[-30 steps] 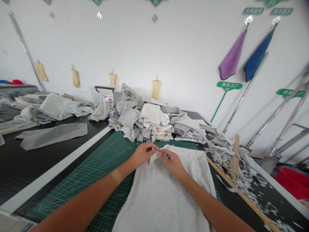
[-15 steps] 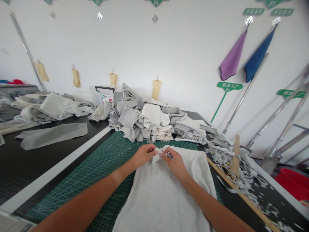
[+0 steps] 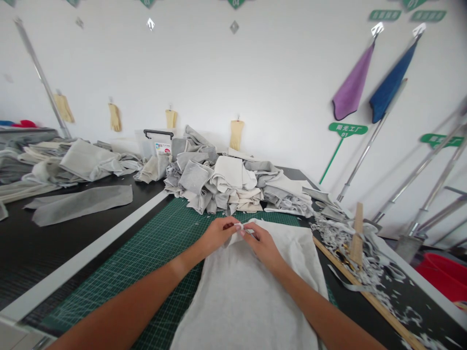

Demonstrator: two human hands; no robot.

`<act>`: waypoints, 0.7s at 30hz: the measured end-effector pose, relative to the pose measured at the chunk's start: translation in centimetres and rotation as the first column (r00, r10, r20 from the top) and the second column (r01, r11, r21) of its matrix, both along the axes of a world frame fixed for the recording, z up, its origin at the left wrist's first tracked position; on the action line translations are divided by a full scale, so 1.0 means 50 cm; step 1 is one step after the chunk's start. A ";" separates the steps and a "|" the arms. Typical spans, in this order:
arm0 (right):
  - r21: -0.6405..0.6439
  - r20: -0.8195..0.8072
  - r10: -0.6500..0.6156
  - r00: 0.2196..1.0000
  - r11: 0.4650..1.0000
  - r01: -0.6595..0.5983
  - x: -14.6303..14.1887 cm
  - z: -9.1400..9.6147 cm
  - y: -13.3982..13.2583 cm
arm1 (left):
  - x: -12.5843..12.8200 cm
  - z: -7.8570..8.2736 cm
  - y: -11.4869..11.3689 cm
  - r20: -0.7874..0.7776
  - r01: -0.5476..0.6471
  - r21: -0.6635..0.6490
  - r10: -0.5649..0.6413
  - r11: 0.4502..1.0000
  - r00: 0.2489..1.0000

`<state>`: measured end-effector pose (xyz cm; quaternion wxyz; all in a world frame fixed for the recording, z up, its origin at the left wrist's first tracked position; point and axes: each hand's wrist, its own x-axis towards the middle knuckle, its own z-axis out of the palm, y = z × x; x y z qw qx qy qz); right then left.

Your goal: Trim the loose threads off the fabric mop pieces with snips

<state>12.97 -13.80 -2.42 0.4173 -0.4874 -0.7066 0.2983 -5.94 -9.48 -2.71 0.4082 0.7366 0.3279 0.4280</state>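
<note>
My left grip (image 3: 216,237) and my right grip (image 3: 264,247) both pinch the far edge of the pale cloth (image 3: 251,291) — it lies over the green mat (image 3: 156,253), upon the counter (image 3: 22,253), near the fabric heap (image 3: 228,172).

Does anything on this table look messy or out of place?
Yes, the right side: loose fabric scraps are strewn over the black table, and a short piece of wood sits at an angle among them. It looks untidy beside the cloth in front, which lies mostly flat.

Soft, even light; edges stretched, blurred.
</note>
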 end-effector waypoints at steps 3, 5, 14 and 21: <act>0.007 0.003 -0.019 1.000 1.000 0.019 0.002 -0.005 0.005 | 0.002 -0.001 -0.002 -0.013 -0.020 0.000 0.020 1.000 1.000; 0.022 0.009 -0.047 0.999 0.999 0.047 0.003 -0.009 0.008 | 0.003 -0.002 -0.003 -0.005 -0.026 -0.005 0.026 1.000 1.000; 0.023 -0.028 -0.026 0.999 0.999 0.027 0.004 -0.009 0.011 | 0.005 0.002 -0.003 0.062 -0.003 -0.043 0.005 0.999 0.998; 0.029 0.040 -0.132 0.990 0.991 0.131 0.007 -0.016 0.015 | 0.006 -0.007 -0.003 0.052 -0.011 -0.063 0.014 0.998 0.999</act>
